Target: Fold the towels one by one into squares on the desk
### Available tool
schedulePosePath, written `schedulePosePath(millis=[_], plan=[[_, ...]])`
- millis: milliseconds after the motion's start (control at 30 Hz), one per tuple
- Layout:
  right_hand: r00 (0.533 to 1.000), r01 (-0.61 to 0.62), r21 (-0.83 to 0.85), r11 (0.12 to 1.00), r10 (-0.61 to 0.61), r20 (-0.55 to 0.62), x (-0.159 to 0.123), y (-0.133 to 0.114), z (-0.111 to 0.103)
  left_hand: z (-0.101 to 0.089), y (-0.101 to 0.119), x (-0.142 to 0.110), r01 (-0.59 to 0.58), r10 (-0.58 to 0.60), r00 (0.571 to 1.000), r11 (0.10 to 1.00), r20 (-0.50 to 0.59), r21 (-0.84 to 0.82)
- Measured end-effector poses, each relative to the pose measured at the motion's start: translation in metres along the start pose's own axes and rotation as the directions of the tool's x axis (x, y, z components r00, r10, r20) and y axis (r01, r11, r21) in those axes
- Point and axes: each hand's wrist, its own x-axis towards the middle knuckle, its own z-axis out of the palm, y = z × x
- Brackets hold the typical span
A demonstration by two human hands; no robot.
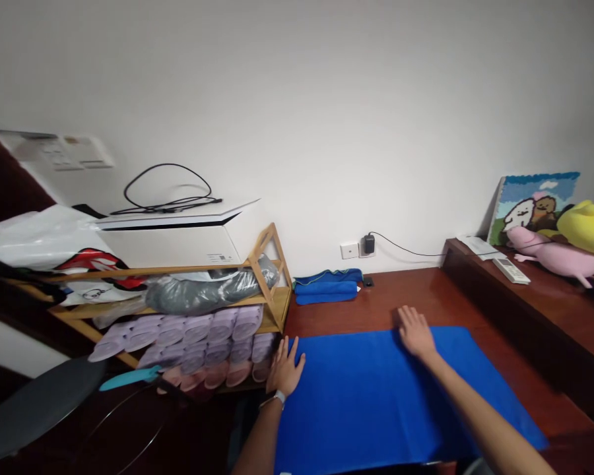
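A blue cloth (356,396) lies spread flat over the reddish-brown wooden surface. My left hand (284,369), with a watch band at its wrist, rests at the cloth's left edge, fingers spread. Near the far edge of the cloth, my right hand (416,332) lies palm down, its fingers stretched out and reaching slightly past that edge. Neither hand grips anything that I can see. Folded blue cloths (327,290) sit farther back against the wall.
On the left stands a wooden rack (272,284) with rows of lilac slippers (198,326) and a white box (178,237). A black charger (369,244) is plugged into the wall. A raised ledge at right bears a remote control (511,270) and a pink plush toy (554,254).
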Motion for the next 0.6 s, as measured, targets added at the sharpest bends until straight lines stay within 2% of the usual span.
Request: schedulePosePath(millis=[33,100,167,233,300,367,433,533,600], plan=[[0.993,0.119,0.053,0.991,-0.120,0.015,-0.002,-0.037,0.002,0.000,0.000,0.000,0.001,-0.001,1.000,1.000,0.002,-0.001],[0.941,0.319,0.166,0.933,-0.332,0.063,-0.010,-0.108,0.012,-0.002,0.001,-0.001,0.002,-0.002,1.000,1.000,0.002,-0.001],[0.889,0.405,0.257,0.877,-0.443,0.112,-0.020,-0.164,0.026,-0.002,0.001,-0.002,0.004,-0.004,1.000,1.000,0.000,-0.001],[0.870,0.416,0.311,0.855,-0.473,0.138,-0.027,-0.195,0.039,-0.002,0.000,-0.002,0.000,0.000,1.000,1.000,-0.001,0.001],[0.872,0.401,0.324,0.857,-0.465,0.152,-0.029,-0.198,0.044,-0.001,-0.002,-0.002,-0.002,0.002,1.000,1.000,-0.008,0.003],[0.886,0.376,0.304,0.875,-0.436,0.158,-0.026,-0.171,0.043,0.001,-0.003,-0.002,-0.005,0.005,1.000,1.000,-0.015,0.000],[0.916,0.323,0.259,0.910,-0.369,0.158,-0.024,-0.117,0.038,0.002,-0.004,-0.001,-0.003,0.003,1.000,1.000,-0.013,-0.009],[0.974,0.150,0.145,0.978,-0.171,0.151,-0.027,-0.002,0.031,0.004,-0.005,0.000,0.000,0.000,1.000,1.000,-0.011,-0.020],[0.988,-0.042,0.053,0.998,0.034,0.152,-0.033,0.078,0.029,0.005,-0.005,0.000,0.006,-0.006,1.000,1.000,-0.013,-0.025]])
